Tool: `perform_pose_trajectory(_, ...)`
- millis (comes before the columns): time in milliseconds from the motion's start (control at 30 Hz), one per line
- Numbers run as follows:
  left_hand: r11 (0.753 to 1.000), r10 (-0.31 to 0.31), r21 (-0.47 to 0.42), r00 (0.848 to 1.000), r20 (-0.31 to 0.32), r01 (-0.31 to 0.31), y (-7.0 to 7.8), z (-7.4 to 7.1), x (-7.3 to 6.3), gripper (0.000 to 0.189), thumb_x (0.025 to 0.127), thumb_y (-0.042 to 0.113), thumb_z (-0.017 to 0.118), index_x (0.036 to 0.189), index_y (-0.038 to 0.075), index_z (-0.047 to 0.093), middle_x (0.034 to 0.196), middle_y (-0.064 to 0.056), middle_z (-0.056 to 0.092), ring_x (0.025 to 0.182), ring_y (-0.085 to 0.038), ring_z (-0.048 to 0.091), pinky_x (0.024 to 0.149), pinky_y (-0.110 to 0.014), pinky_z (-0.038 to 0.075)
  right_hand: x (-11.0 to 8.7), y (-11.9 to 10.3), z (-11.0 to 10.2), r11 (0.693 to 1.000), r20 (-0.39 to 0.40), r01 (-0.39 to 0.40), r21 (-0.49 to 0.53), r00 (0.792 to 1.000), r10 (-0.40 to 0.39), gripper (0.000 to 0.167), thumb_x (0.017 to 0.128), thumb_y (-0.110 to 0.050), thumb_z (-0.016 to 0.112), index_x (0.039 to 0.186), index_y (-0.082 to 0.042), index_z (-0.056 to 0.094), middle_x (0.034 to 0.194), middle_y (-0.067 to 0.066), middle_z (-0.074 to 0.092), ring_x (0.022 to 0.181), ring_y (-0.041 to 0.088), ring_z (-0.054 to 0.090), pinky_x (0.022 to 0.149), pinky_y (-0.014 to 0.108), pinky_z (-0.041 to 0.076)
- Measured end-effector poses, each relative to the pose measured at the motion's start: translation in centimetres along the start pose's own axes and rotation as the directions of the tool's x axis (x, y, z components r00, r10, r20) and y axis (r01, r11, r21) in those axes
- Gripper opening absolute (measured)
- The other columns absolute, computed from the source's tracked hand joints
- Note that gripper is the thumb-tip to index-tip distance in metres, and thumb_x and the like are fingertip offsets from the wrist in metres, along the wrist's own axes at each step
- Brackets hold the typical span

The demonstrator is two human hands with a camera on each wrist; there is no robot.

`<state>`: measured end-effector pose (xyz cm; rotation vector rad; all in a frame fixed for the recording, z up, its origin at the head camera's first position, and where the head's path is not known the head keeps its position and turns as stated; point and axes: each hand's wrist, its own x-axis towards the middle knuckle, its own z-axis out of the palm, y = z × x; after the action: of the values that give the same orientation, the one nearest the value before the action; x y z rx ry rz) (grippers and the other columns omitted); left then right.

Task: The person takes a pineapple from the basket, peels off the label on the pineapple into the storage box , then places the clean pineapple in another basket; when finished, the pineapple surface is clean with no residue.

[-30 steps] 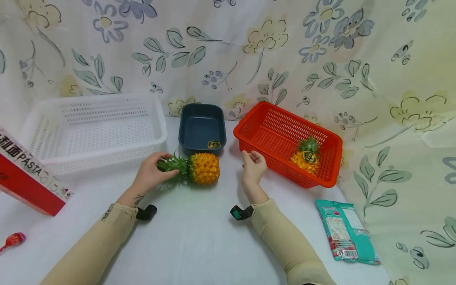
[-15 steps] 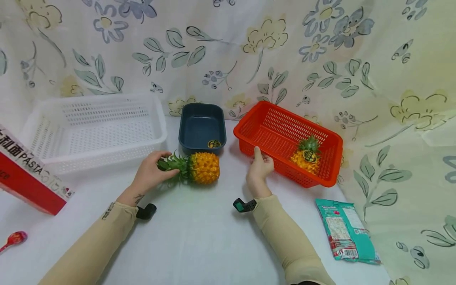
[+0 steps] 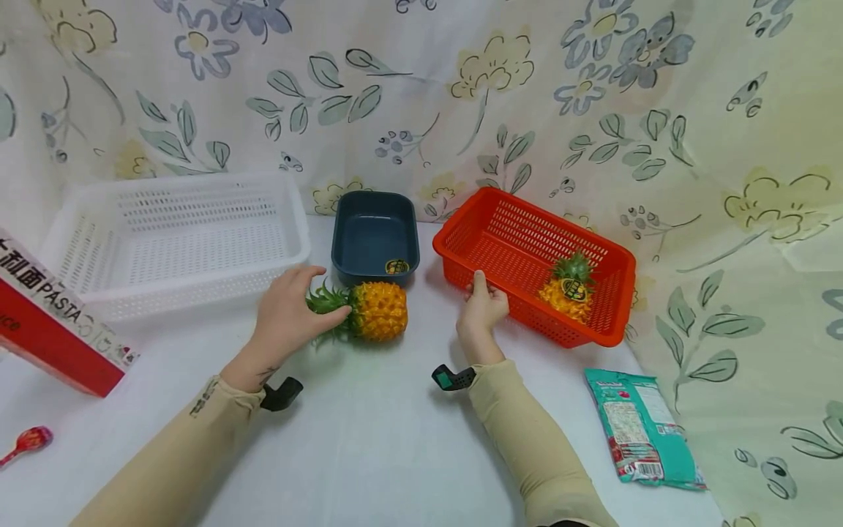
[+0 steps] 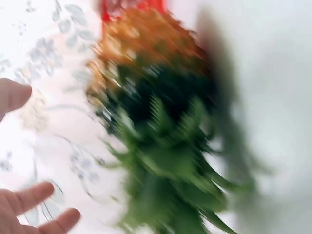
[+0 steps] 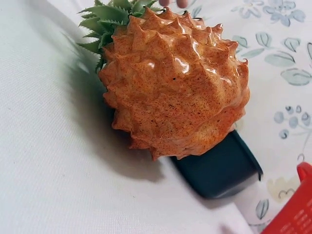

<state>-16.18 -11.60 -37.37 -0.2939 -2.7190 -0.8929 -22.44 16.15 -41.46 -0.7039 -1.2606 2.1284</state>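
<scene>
The left hand [image 3: 286, 311] is released: thumb and fingers are spread about the leafy crown of the pineapple [image 3: 380, 311], and the left wrist view, partly blurred, shows fingertips apart from it. The pineapple lies on its side on the white tabletop [image 3: 356, 446], just in front of the blue dish [image 3: 375, 238], crown pointing left. The right hand [image 3: 483, 318], in front and to the right of the blue dish, has curled fingers at the near wall of the red basket [image 3: 497, 252]; whether it grips the wall cannot be told. Each wrist carries 1 black unit [image 3: 454, 378]. The red basket sits right of the blue dish, angled, and contains a 2nd pineapple [image 3: 563, 298] at its right end. Left of the blue dish stands the white basket [image 3: 197, 285]. Farther left and nearer are 1 red pasta box [image 3: 59, 340], tilted, and 1 red lollipop [image 3: 33, 439]. Well right of the blue dish, and nearer, lies 1 teal packet [image 3: 644, 428]. Behind the blue dish hangs a floral cloth [image 3: 421, 95].
</scene>
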Motion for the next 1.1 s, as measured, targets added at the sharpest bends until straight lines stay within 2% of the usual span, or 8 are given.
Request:
perform_pose_trajectory(200, 0.998, -0.040, 0.054, 0.997, 0.067, 0.036, 3.2, 0.0, 1.3, 0.077, 0.073, 0.057, 0.067, 0.130, 0.008, 0.048, 0.129, -0.016, 0.049, 0.115, -0.035, 0.046, 0.084, -0.053, 0.043, 0.0, -0.2, 0.0, 1.000, 0.006, -0.008, -0.009, 1.000, 0.008, 0.015, 0.085, -0.019, 0.068, 0.082, -0.009, 0.057, 0.071, 0.004, 0.056, 0.064, 0.018, 0.054, 0.063, 0.030, 0.052)
perform_pose_trajectory(433, 0.986, -0.016, 0.165, 0.983, 0.181, -0.014, 5.3, 1.6, 3.0, 0.083, 0.070, 0.065, 0.064, 0.131, 0.012, 0.046, 0.128, -0.015, 0.049, 0.109, -0.037, 0.047, 0.087, -0.057, 0.038, 0.0, -0.4, -0.1, 0.999, 0.023, -0.024, -0.024, 0.999, 0.025, 0.011, 0.086, -0.017, 0.066, 0.082, -0.009, 0.058, 0.074, 0.004, 0.055, 0.067, 0.019, 0.053, 0.063, 0.029, 0.051)
perform_pose_trajectory(567, 0.972, 0.023, 0.217, 0.961, 0.275, -0.086, 6.0, 2.7, 3.6, 0.086, 0.067, 0.070, 0.062, 0.132, 0.015, 0.046, 0.125, -0.013, 0.048, 0.109, -0.035, 0.044, 0.086, -0.060, 0.037, 0.0, -0.3, -0.1, 0.999, 0.029, -0.034, -0.027, 0.999, 0.035, 0.011, 0.087, -0.017, 0.065, 0.085, -0.009, 0.058, 0.074, 0.002, 0.054, 0.066, 0.016, 0.052, 0.064, 0.029, 0.050)
perform_pose_trajectory(700, 0.947, 0.084, 0.258, 0.923, 0.375, -0.191, 6.2, 3.5, 4.2, 0.089, 0.065, 0.072, 0.063, 0.135, 0.021, 0.045, 0.125, -0.011, 0.046, 0.108, -0.033, 0.043, 0.086, -0.057, 0.038, -0.1, -0.5, -0.2, 0.998, 0.032, -0.046, -0.030, 0.998, 0.047, 0.011, 0.087, -0.017, 0.066, 0.087, -0.009, 0.058, 0.077, 0.002, 0.055, 0.066, 0.015, 0.053, 0.071, 0.035, 0.051)
perform_pose_trajectory(867, 0.914, 0.145, 0.279, 0.881, 0.450, -0.293, 5.8, 4.5, 4.6, 0.085, 0.063, 0.070, 0.067, 0.134, 0.028, 0.047, 0.127, -0.008, 0.047, 0.106, -0.032, 0.043, 0.084, -0.053, 0.039, -0.1, -0.4, -0.2, 0.998, 0.028, -0.045, -0.038, 0.999, 0.046, 0.012, 0.087, -0.018, 0.065, 0.089, -0.009, 0.058, 0.078, 0.002, 0.055, 0.066, 0.014, 0.053, 0.071, 0.033, 0.052)
perform_pose_trajectory(967, 0.905, 0.157, 0.281, 0.866, 0.474, -0.318, 5.5, 5.0, 4.7, 0.081, 0.064, 0.065, 0.069, 0.133, 0.027, 0.049, 0.125, -0.008, 0.048, 0.104, -0.031, 0.043, 0.082, -0.050, 0.039, 0.0, -0.4, -0.2, 0.999, 0.024, -0.042, -0.034, 0.999, 0.043, 0.013, 0.086, -0.018, 0.066, 0.089, -0.009, 0.058, 0.078, 0.003, 0.056, 0.066, 0.015, 0.053, 0.073, 0.035, 0.052)
perform_pose_trajectory(1100, 0.902, 0.178, 0.272, 0.861, 0.476, -0.337, 5.3, 5.1, 4.6, 0.077, 0.066, 0.060, 0.071, 0.132, 0.024, 0.051, 0.122, -0.008, 0.049, 0.102, -0.031, 0.044, 0.079, -0.048, 0.039, -0.1, -0.4, -0.1, 0.999, 0.027, -0.033, -0.030, 0.999, 0.034, 0.013, 0.086, -0.018, 0.066, 0.088, -0.009, 0.057, 0.076, 0.003, 0.055, 0.066, 0.016, 0.053, 0.075, 0.038, 0.051)
